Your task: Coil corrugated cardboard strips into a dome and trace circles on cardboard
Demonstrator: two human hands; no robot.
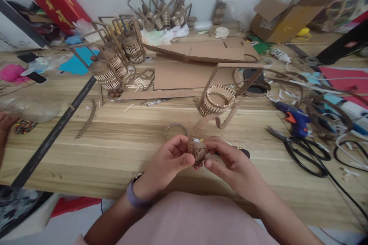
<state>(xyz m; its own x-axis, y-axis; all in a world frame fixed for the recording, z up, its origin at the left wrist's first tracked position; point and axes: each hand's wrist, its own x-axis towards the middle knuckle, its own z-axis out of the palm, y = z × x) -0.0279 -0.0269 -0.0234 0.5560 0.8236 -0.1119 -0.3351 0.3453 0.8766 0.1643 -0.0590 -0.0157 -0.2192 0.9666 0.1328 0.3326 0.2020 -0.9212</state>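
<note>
Both my hands meet over the near edge of the wooden table (115,149). My left hand (169,159) and my right hand (227,160) pinch a small rolled coil of corrugated cardboard (198,152) between thumbs and fingers, its loose strip trailing up and away. My left wrist carries a purple band (132,193). Just beyond the coil lies a thin cardboard ring (175,130). Farther back stands a small round basket of cardboard and sticks (217,99) with a tall handle.
A blue glue gun (293,116) and black scissors (301,149) lie right, with cables. Several finished cardboard baskets (115,61) stand back left, flat cardboard sheets (184,72) in the middle, an open box (287,15) back right. Another person's hand (4,124) shows at the left edge.
</note>
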